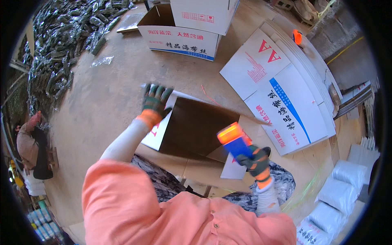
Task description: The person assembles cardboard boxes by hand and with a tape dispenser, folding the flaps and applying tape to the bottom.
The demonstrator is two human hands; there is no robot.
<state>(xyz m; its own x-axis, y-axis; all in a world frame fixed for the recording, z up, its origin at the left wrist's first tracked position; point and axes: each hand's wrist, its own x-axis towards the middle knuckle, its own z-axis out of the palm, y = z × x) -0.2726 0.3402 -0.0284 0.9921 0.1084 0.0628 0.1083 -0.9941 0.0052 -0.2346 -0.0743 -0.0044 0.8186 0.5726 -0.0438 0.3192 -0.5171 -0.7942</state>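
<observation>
An open cardboard carton, brown inside and white outside, stands in front of me between my knees. My left hand, in a dark green glove with an orange cuff, lies with fingers spread on its white flap at the far left corner. My right hand, gloved alike, is closed round a blue-and-orange tape dispenser, slightly blurred. It is held over the carton's near right side. A white flap hangs out below the dispenser.
Flattened white cartons lie stacked at the right, with an orange object on top. Two white cartons stand beyond. Dark plastic-wrapped packs heap up far left. White bags lie near right; a person is at the left edge.
</observation>
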